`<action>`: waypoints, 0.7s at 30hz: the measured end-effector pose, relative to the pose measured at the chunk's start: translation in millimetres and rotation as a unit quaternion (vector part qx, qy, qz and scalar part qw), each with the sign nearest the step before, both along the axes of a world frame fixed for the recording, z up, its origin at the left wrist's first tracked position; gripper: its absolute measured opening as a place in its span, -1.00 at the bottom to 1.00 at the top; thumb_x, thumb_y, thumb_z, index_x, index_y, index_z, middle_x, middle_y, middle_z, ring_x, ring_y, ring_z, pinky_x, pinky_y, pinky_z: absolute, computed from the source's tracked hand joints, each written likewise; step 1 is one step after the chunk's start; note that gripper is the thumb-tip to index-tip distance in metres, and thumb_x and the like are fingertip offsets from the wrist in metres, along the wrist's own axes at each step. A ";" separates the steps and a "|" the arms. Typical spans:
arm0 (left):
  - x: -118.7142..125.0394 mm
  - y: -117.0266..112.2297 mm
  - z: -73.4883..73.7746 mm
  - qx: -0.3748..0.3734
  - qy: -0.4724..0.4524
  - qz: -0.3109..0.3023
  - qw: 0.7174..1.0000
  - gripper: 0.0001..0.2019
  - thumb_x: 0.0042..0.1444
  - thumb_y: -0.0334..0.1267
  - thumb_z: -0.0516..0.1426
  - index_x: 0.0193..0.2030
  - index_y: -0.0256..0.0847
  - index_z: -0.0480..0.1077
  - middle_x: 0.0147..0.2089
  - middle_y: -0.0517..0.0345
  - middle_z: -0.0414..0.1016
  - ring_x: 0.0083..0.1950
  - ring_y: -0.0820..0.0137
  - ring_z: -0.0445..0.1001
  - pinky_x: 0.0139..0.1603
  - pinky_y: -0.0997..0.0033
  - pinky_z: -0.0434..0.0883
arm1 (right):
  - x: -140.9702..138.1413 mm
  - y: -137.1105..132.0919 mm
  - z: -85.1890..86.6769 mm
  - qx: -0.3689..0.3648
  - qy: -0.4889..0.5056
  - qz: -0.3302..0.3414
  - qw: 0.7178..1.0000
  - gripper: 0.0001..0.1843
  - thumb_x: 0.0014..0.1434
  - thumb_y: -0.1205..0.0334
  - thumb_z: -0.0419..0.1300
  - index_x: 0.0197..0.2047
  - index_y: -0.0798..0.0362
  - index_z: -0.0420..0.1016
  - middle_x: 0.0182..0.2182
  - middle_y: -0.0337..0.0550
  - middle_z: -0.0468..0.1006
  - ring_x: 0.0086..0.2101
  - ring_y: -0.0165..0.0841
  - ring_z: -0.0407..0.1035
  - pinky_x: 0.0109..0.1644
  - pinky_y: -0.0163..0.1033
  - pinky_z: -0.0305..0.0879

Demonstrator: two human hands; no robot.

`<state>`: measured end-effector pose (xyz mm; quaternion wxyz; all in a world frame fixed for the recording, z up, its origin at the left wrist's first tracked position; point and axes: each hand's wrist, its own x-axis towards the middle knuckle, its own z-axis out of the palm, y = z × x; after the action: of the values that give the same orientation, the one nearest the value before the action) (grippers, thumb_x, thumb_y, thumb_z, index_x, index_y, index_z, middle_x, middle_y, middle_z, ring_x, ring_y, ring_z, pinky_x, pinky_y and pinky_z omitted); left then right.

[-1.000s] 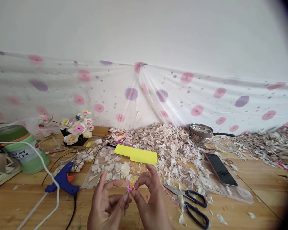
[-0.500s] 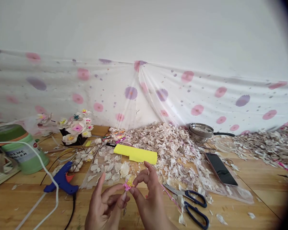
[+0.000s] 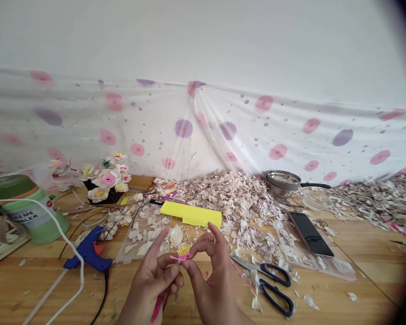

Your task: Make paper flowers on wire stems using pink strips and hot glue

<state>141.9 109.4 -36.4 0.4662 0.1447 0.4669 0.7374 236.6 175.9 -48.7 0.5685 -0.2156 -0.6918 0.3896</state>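
Note:
Between my two hands, low in the middle of the head view, is a small artificial flower centre with yellow threads inside a pink fringe. My left hand grips it from below with thumb and fingers, and a pink strip hangs under that hand. My right hand pinches the fringe's right edge between thumb and forefinger. Beyond my fingers lies a rolled yellow sheet of paper. Scissors with dark blue handles rest to the right of my right hand.
A blue glue gun with cables lies at left, near a green tumbler. Finished white flowers stand behind it. Pale petals are heaped at the back. A phone and metal bowls are at right.
The flower centre has turned more upright, with its yellow threads pointing up and its pink fringe spread out. The pink strip now shows below my left hand.

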 end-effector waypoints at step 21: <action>23.9 6.7 0.1 -0.012 0.182 0.156 0.971 -0.04 -0.21 -0.10 0.39 0.33 -0.06 0.04 -0.40 0.22 0.60 -0.31 0.40 0.55 -0.20 0.60 0.45 | 11.9 6.4 -9.1 0.012 0.000 -0.015 1.000 -0.26 0.17 0.34 0.19 0.30 -0.13 -0.09 -0.38 -0.23 0.53 -0.22 -0.22 0.39 0.02 0.05 0.20</action>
<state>165.8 116.1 -36.2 0.2543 0.1961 0.5698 0.7564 248.4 182.4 -57.8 0.5767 -0.2188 -0.6934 0.3725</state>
